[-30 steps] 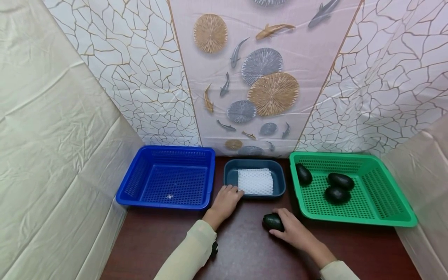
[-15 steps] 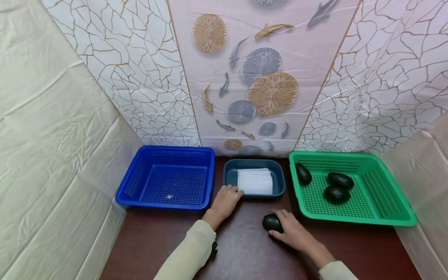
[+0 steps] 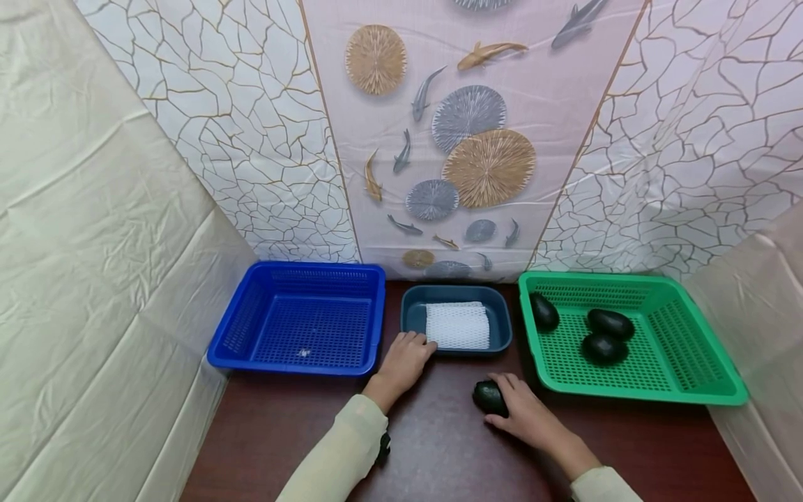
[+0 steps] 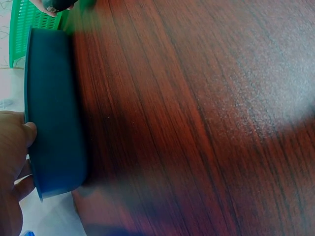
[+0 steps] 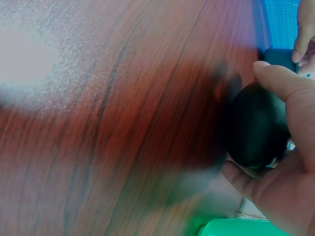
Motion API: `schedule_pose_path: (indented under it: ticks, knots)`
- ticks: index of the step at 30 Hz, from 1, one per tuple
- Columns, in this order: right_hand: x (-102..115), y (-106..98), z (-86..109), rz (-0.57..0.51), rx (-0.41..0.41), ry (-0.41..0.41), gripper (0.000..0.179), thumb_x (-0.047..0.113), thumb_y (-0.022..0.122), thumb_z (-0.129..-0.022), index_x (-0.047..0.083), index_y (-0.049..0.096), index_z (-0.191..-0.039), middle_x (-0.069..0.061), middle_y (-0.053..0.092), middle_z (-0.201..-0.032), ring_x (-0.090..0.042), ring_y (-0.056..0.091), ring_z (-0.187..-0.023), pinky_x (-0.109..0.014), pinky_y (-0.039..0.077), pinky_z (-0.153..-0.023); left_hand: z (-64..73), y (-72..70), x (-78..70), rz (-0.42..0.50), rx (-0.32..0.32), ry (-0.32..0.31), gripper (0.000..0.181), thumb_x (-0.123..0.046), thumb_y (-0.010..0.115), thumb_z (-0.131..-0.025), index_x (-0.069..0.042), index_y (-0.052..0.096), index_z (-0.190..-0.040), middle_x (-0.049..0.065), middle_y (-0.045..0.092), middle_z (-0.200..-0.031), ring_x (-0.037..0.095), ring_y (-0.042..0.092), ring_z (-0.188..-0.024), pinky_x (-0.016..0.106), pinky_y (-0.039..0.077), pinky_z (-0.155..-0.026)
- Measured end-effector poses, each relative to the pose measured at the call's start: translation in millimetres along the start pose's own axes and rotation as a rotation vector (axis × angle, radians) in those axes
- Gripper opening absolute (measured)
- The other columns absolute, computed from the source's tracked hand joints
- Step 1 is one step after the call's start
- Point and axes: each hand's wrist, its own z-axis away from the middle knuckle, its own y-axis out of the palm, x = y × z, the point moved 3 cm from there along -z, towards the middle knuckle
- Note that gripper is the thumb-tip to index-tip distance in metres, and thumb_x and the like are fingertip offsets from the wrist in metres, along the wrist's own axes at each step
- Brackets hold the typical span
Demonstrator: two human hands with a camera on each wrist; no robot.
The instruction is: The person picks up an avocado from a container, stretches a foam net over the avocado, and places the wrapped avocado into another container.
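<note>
My right hand (image 3: 523,415) holds a dark avocado (image 3: 489,397) by its side, just above or on the table, in front of the gap between tray and green basket. In the right wrist view, thumb and fingers curl round the avocado (image 5: 258,125). My left hand (image 3: 404,361) grips the front left corner of a dark blue tray (image 3: 410,314). Its thumb lies on the outer wall of the tray (image 4: 54,108) in the left wrist view. Inside the tray lies a flat stack of white foam netting (image 3: 458,325).
A green basket (image 3: 640,399) at the right contains three more dark avocados (image 3: 605,348). At the left stands a blue basket (image 3: 295,368) with a small white speck on its floor. Behind the brown table (image 3: 433,446) hangs a patterned cloth (image 3: 401,237).
</note>
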Motion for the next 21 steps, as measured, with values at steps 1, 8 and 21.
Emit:
schedule_pose_path:
  ticks: [1,8,21]
  knots:
    - [-0.4,0.2,0.0,0.001,0.003,0.006,0.08,0.034,0.087,-0.084,0.008,0.048,-0.149,-0.018,0.055,-0.139,-0.036,0.055,-0.128,-0.054,0.05,-0.1,0.0,0.1,0.0,0.0,-0.002,-0.001,0.02,-0.013,0.065,-0.1,-0.023,0.075,-0.114,-0.001,0.073,-0.106,0.019,0.065,-0.096,0.035,0.052,-0.085]
    - [-2.6,0.3,0.0,0.003,-0.01,0.001,0.082,0.027,0.087,-0.084,0.006,0.045,-0.151,-0.021,0.053,-0.142,-0.04,0.053,-0.131,-0.056,0.049,-0.102,0.4,4.4,0.5,-0.005,-0.01,-0.004,0.019,-0.014,0.067,-0.099,-0.023,0.074,-0.113,-0.001,0.072,-0.104,0.019,0.065,-0.095,0.035,0.052,-0.084]
    - [-2.7,-2.9,-1.8,-0.013,-0.02,-0.024,0.082,0.024,0.086,-0.086,0.006,0.042,-0.153,-0.022,0.052,-0.143,-0.041,0.053,-0.132,-0.057,0.05,-0.101,0.5,0.2,0.9,-0.01,-0.047,0.012,0.018,-0.013,0.07,-0.096,-0.023,0.075,-0.11,-0.001,0.073,-0.102,0.018,0.065,-0.093,0.035,0.052,-0.081]
